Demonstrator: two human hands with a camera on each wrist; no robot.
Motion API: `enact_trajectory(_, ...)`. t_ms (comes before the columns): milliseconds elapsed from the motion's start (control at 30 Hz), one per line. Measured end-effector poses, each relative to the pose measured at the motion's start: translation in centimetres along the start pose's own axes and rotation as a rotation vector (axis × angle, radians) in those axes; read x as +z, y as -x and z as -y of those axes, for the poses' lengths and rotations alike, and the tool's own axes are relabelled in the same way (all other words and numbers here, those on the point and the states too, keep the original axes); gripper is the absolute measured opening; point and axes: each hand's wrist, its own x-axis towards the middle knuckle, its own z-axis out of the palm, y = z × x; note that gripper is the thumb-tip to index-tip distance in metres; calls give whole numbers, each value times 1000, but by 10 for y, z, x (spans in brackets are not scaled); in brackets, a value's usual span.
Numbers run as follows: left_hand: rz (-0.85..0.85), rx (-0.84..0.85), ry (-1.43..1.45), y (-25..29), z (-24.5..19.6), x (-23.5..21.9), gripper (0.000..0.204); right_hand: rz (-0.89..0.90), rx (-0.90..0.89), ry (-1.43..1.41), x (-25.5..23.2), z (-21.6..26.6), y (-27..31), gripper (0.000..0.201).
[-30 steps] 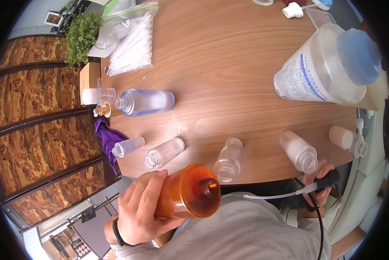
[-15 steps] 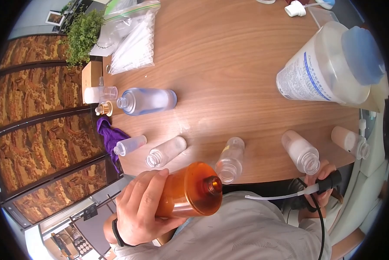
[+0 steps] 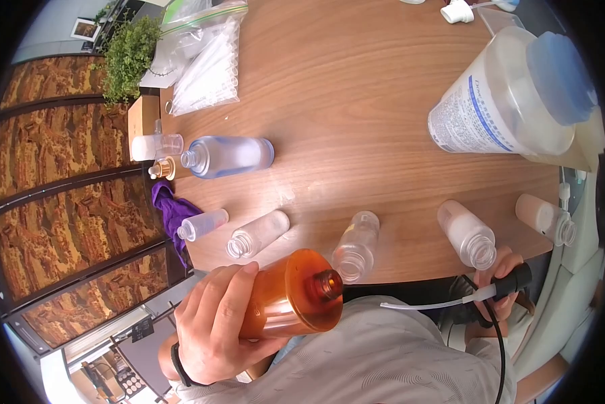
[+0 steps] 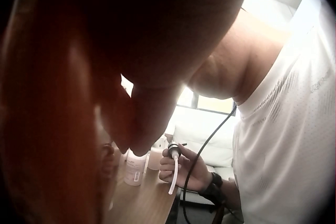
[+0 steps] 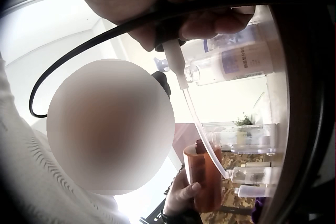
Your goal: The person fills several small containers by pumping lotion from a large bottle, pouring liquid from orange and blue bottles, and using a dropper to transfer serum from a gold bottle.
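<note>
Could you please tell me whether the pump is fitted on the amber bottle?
No, the right hand holds the pump apart from the amber bottle, whose neck is bare.

And this looks like a home, folks, a living or dining room: here's a wood-grained table (image 3: 356, 101), a leafy potted plant (image 3: 127, 60) at its far-left edge, 1 small framed picture (image 3: 85, 29) beyond, brown patterned panels (image 3: 53, 222) down the left, and over right, a pale sofa (image 4: 220, 148) below a bright window (image 4: 216, 104)!
</note>
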Motion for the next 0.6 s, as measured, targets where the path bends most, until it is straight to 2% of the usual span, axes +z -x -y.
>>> enact_trajectory(133, -2, 46, -23, -5, -1, -3, 87, 5, -1, -15, -1, -1, 0, 57)
enact_trajectory(600, 20, 49, -63, -9, -6, -9, 85, 31, -17, -53, -1, -2, -2, 55)
